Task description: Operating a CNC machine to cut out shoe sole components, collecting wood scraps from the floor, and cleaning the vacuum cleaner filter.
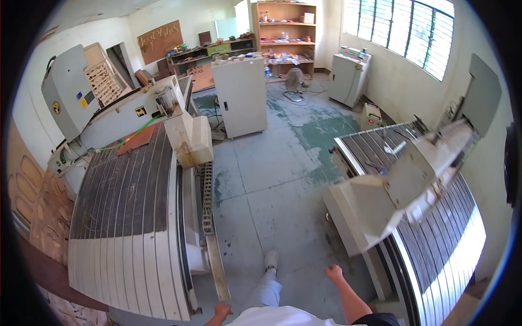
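White shirt (288, 317) below us, between left machine bed (119, 266) and right machine bed (448, 223).
Our right grip (334, 273) curls together; our left grip (222, 311), near the left machine bed, we cannot read.

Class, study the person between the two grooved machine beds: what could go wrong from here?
The right hand appears near the boxy beige gantry end jutting past the right-hand grey grooved bed; a careless swing might bruise it.
The left hand appears close to the long narrow metal rail beside the left-hand grey-and-white grooved bed, so it could scrape there.
Ahead, the round grey fan on the floor might trip someone.
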`<action>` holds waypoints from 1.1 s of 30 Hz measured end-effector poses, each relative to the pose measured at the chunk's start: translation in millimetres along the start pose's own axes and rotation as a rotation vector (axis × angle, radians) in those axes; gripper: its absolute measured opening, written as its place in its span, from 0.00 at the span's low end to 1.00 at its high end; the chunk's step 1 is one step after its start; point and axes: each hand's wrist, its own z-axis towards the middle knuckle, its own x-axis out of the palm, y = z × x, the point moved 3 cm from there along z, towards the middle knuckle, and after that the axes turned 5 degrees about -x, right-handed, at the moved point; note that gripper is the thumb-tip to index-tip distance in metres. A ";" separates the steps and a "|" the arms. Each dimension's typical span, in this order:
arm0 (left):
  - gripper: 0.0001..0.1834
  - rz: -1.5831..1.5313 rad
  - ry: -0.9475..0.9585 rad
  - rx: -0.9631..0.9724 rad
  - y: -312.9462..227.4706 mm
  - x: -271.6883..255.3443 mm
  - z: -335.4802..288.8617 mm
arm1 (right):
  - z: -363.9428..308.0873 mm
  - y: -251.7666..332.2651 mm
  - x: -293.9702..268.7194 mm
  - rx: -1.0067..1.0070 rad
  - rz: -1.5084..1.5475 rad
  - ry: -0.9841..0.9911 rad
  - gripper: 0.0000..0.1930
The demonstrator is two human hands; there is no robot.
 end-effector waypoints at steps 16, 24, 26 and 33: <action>0.17 -0.420 -0.110 -0.007 -355.4 -385.4 330.0 | 439.3 306.7 -83.9 -0.057 0.445 0.018 0.20; 0.17 -0.567 -0.005 -0.188 -498.9 -476.1 519.1 | 688.4 344.1 -98.0 0.187 0.854 0.205 0.12; 0.17 -0.372 -0.043 -0.251 -521.1 -466.4 545.2 | 749.5 367.8 -119.6 0.219 0.836 0.225 0.10; 0.18 -0.712 0.085 -0.179 -677.5 -540.8 611.8 | 971.2 514.0 -227.0 0.063 0.804 0.249 0.09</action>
